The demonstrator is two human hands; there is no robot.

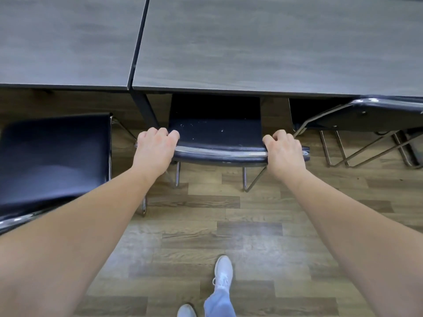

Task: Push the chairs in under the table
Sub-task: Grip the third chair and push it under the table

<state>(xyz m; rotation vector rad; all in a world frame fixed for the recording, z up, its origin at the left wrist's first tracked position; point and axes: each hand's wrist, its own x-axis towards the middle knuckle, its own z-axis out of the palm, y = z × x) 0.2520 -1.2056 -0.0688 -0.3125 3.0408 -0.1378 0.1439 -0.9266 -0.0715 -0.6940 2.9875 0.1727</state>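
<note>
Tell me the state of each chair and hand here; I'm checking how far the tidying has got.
Middle chair: seat partly under the table, backrest gripped at both ends.
Left chair: pulled out, seat clear of the table.
Right chair: pulled out and turned at an angle, near the table edge.
Left hand: closed on the middle chair's backrest.
Right hand: closed on the same backrest.
</note>
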